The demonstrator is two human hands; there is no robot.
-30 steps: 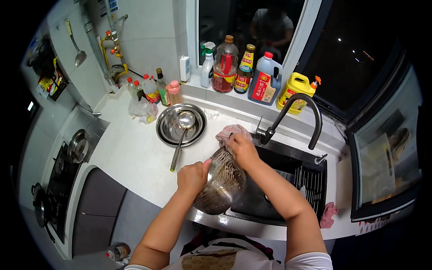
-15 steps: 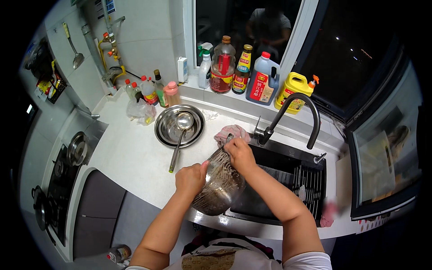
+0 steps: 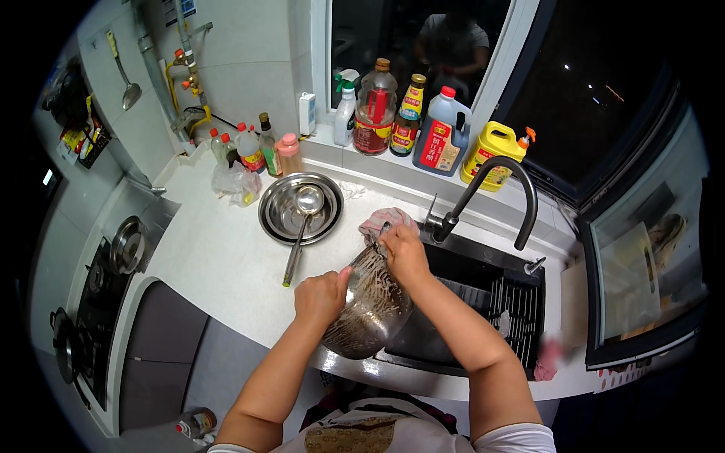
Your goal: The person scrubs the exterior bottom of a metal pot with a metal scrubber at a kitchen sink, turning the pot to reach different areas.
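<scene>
One vessel (image 3: 366,321) — ladle (image 3: 309,200), basin (image 3: 273,205) nearby

The person wears a white short-sleeved shirt (image 3: 417,436), its sleeves (image 3: 513,437) reaching into the frame's lower corners above the elbows. A tan-and-brown patterned panel (image 3: 351,436) crosses the front at bottom centre, with dark maroon cloth (image 3: 326,411) beside it. Left hand (image 3: 320,297) and right hand (image 3: 405,255) are bare.

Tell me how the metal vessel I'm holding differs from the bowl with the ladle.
The vessel is held tilted, while the bowl sits upright on the counter. The vessel shows brownish streaks; the bowl looks shinier and has the ladle resting in it. Both are silvery metal.
</scene>
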